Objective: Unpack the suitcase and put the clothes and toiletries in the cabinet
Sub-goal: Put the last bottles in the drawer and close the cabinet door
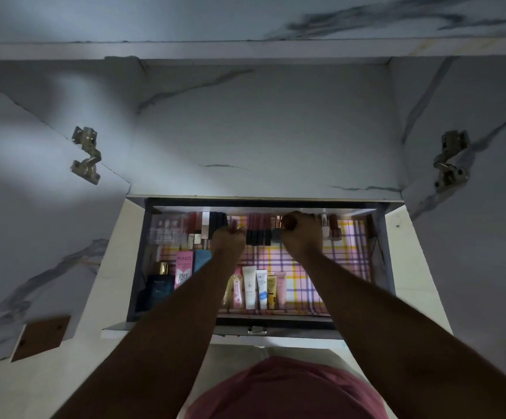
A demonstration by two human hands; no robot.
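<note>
An open cabinet drawer (375, 255) lined with pink, yellow and purple checked paper holds toiletries. Several tubes (256, 287) lie side by side at its front. A pink Pond's BB box (183, 267) and a dark blue bottle (159, 285) sit at the left. Lipsticks and small bottles (259, 232) stand in a row along the back. My left hand (229, 238) is curled at that row, its fingers closed on a small pink item. My right hand (301, 232) is fisted around a dark red-capped cosmetic bottle at the back row.
The white marble-patterned cabinet (260, 131) rises above the drawer, with both doors swung open and metal hinges (87, 154) at each side. A brown wooden block (41, 337) is fixed to the left door. My pink top fills the bottom of the view.
</note>
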